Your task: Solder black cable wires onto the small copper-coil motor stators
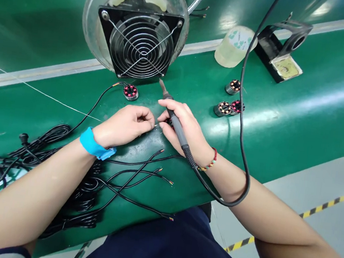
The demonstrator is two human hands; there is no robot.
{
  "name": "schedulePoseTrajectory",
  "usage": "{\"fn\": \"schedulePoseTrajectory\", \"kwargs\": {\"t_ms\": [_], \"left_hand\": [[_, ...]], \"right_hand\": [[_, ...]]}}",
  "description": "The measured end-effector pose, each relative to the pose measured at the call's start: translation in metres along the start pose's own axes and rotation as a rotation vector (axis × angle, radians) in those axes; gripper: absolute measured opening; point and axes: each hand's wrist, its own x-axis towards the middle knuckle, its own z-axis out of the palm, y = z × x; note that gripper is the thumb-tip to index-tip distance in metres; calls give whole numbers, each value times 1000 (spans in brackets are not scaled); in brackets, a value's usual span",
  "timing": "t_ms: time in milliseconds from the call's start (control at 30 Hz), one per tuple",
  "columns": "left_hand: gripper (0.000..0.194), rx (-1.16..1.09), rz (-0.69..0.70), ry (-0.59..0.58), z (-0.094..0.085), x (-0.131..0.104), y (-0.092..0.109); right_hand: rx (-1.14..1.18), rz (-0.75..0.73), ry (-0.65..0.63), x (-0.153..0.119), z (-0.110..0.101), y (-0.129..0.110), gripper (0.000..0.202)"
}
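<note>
My right hand (185,124) is closed around a soldering iron (178,129), whose tip points up and away toward the fan. Under its fingers a small dark round part (169,122) shows, mostly hidden. Close by on the left, my left hand (129,125) is closed in a pinch, a tiny bright tip poking out at the fingertips. A thin silvery solder wire (54,101) runs in from the left and passes behind that hand. Just beyond the left hand sits a small motor stator with red windings (131,92), joined to a black cable (95,103).
A fan with a wire guard (143,53) stands at the back. Right of it are a tape roll (232,49), several stators (224,109) and a soldering iron stand (280,54). Bundled black cables (86,194) lie under my left forearm. The iron's cord (241,124) loops over my right forearm.
</note>
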Motion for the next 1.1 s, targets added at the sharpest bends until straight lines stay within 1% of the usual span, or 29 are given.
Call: {"fn": "schedulePoseTrajectory", "kwargs": {"t_ms": [100,200,333,367,433,533,667,767,900,1100], "left_hand": [[13,6,-7,13,1,0,0],[15,18,-23,29,1,1,0],[17,44,-44,37,2,1,3],[16,49,-50,37,2,0,4],[15,60,-60,36,2,0,4],[15,71,-57,40,2,0,4],[15,77,-47,46,2,0,2],[15,88,-49,51,3,1,2],[14,91,-56,50,3,1,3],[14,69,-66,60,3,2,4]], "right_hand": [[58,34,55,-3,-9,-3,35],[30,-10,117,-4,-20,-8,26],[-39,-67,279,-5,-30,-12,9],[-35,-72,323,-5,-30,-13,9],[-12,-91,377,-6,-31,-15,17],[17,-108,367,-8,-30,-17,25],[-12,-85,338,-9,-31,-20,31],[-24,-70,314,-9,-32,-21,33],[-24,-70,316,-9,-32,-21,35],[-45,17,282,-12,-32,-21,41]]}}
